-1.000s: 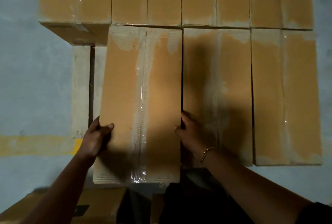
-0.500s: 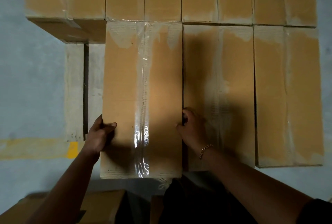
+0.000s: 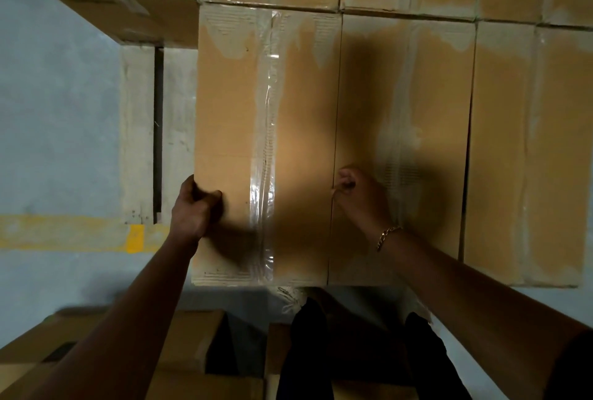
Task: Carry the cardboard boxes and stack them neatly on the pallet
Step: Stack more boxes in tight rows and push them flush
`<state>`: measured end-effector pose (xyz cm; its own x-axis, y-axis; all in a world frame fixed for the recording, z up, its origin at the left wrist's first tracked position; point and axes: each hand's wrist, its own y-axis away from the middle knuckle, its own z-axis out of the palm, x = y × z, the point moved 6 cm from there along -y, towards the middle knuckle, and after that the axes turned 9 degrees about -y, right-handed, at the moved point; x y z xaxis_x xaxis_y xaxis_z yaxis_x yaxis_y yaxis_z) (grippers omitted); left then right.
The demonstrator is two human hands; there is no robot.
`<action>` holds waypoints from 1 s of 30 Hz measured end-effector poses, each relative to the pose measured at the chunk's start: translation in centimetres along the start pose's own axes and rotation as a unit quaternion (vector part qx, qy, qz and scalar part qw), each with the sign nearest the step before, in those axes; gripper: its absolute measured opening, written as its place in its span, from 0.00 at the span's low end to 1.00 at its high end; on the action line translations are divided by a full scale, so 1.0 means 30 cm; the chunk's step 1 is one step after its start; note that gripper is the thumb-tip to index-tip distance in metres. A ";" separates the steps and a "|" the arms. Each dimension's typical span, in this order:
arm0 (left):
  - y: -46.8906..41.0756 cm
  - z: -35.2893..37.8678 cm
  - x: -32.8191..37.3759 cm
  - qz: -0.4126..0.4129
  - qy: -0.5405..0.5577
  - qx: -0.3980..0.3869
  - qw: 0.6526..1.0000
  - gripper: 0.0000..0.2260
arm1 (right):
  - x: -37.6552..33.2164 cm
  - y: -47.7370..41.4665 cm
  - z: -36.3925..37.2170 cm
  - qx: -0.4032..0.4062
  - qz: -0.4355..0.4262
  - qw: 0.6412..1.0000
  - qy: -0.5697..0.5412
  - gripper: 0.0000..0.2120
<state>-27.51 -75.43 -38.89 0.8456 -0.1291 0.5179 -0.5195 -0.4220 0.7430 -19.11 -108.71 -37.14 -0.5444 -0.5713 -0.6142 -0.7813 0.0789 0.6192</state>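
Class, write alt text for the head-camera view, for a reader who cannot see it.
A taped cardboard box lies on a pallet; the left hand grips its left edge, and the right hand curls at its seam with the neighbouring box.

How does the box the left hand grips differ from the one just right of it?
The held box has glossy tape down its seam; the neighbour box has dull tape. The left hand grips the held box's open left edge, beside bare pallet; the neighbour box sits between boxes. Both are brown, lie lengthwise, near ends level.
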 end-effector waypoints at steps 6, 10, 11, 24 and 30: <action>0.027 0.005 -0.020 -0.031 0.007 0.000 1.000 0.12 | -0.008 -0.002 -0.007 -0.024 -0.007 1.000 0.008 0.18; 0.078 -0.008 -0.112 -0.095 -0.007 -0.008 0.995 0.20 | -0.021 0.003 -0.014 -0.046 -0.015 0.998 0.028 0.23; 0.089 -0.005 -0.133 -0.114 -0.010 -0.009 0.993 0.22 | -0.027 0.003 -0.018 -0.045 -0.022 0.998 0.032 0.24; 0.102 0.011 -0.149 -0.125 -0.027 0.015 0.992 0.24 | -0.033 0.005 -0.025 -0.060 -0.031 0.997 0.038 0.26; 0.104 0.018 -0.094 -0.123 -0.021 -0.004 0.992 0.23 | -0.053 0.016 -0.027 -0.116 -0.005 0.992 0.052 0.30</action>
<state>-31.44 -76.87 -38.25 0.9515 -0.0607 0.3016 -0.2969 -0.4381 0.8485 -18.35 -108.44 -35.46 -0.4936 -0.6537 -0.5736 -0.6886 -0.1091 0.7169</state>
